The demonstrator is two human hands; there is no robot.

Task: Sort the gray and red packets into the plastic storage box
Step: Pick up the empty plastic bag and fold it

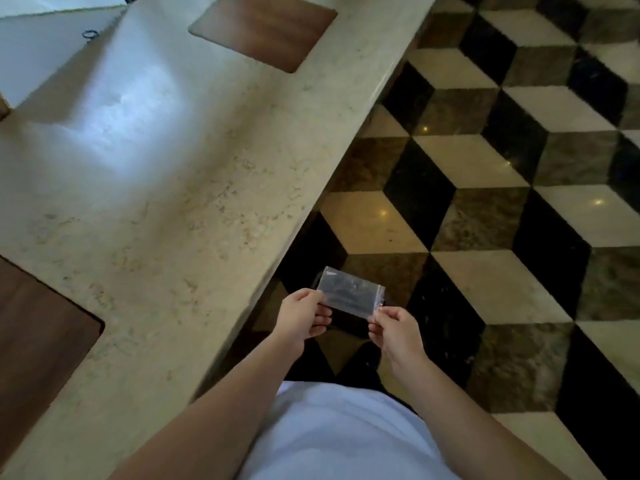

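- Gray packet (349, 292), a small translucent pouch, sits in the lower middle of the frame, held in the air over the patterned floor (485, 202), just off the edge of the stone counter (173, 202).
- Left hand (300, 316) pinches the packet's left end between thumb and curled fingers; right hand (393, 330) pinches its lower right corner with thumb and fingertips. Both grips are closed on the packet, and it is stretched flat between them.
- Something small and reddish shows at the corner by the right fingertips (too small to tell whether it is a seal strip or a second packet).
- No plastic storage box appears anywhere in the frame, so my guess is that the packet is still on its way to it and the sorting of this one is not yet done.
- Risk: both holds are at the thin edges of a slick film. If one hand lets go before the other has a firmer hold, the packet could slip and drop to the floor, since nothing lies beneath it.
- Risk: pulling the ends apart too hard could open or tear the pouch.
- Wooden inlays (266, 29) sit in the counter at upper middle and lower left; a small dark ring (89, 34) lies at upper left.
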